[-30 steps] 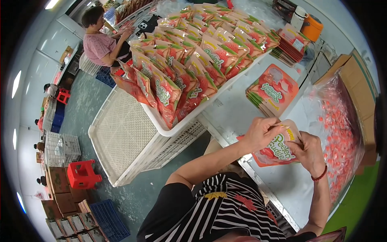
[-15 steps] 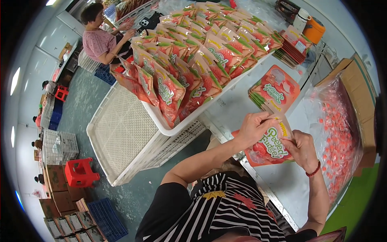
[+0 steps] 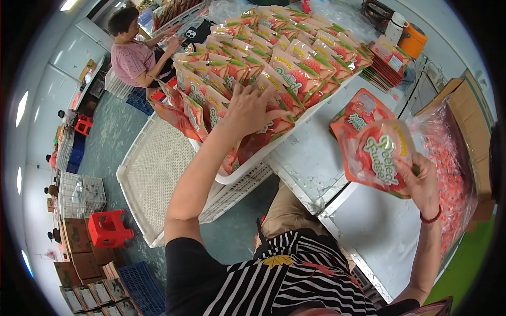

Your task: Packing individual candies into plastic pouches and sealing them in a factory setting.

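My right hand [image 3: 421, 183] grips the edge of a red and pink candy pouch [image 3: 377, 158], thumb on its front, over the metal table. Behind that pouch lies a stack of similar pouches [image 3: 366, 108], partly covered by it. At the left, my left hand [image 3: 246, 108] rests with fingers apart on the filled pouches [image 3: 296, 68] standing packed in a white tray [image 3: 226, 179]. Its fingertips touch the pouches there; part of what lies under the palm is hidden.
A clear bag of wrapped pink candies [image 3: 448, 174] lies in a cardboard box [image 3: 470, 126] on the right. More stacked pouches [image 3: 389, 63] sit near an orange jug [image 3: 412, 41]. A white crate [image 3: 158, 179] stands left; a person [image 3: 132, 58] works beyond the tray.
My left hand has left the pouch it was holding with my right and moved left onto the tray's pouches. My right hand has moved slightly right and up, keeping its pouch.
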The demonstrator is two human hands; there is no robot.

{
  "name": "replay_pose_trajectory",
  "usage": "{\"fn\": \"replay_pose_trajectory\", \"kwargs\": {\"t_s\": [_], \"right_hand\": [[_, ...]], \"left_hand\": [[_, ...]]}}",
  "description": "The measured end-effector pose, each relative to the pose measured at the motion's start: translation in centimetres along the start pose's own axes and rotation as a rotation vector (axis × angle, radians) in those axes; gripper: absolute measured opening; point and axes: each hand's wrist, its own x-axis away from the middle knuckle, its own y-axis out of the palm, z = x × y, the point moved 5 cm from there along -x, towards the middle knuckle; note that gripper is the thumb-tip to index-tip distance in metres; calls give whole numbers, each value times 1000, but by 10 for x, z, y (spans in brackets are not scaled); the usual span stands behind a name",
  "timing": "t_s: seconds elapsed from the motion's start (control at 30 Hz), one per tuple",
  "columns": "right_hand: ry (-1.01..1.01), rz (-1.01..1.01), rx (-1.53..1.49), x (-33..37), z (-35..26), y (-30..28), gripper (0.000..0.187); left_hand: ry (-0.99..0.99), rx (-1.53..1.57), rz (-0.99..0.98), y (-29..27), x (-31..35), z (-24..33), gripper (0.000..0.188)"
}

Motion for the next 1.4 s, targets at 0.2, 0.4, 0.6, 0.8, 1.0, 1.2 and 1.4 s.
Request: {"fn": "replay_pose_trajectory", "kwargs": {"t_s": [0.2, 0.4, 0.6, 0.8, 1.0, 1.2, 1.4], "right_hand": [[-35, 73, -148, -25, -43, 5, 25], [-248, 35, -28, -72, -114, 44, 27], [-551, -89, 256, -145, -147, 121, 37], [-378, -220, 357, -191, -130, 221, 40], [-589, 10, 448, -212, -110, 253, 42], [-426, 228, 146, -161, -63, 172, 48], [-50, -164, 104, -107, 5, 223, 40]], "left_hand": [[14, 130, -139, -13, 11, -11, 59], [54, 159, -142, -26, 38, -21, 40], [10, 199, -171, -34, 47, -22, 34], [10, 165, -214, -36, 47, -22, 29], [47, 138, -105, -36, 34, -24, 32], [-13, 199, -56, -39, 34, -27, 38], [118, 298, 138, -48, -14, -22, 61]]}}
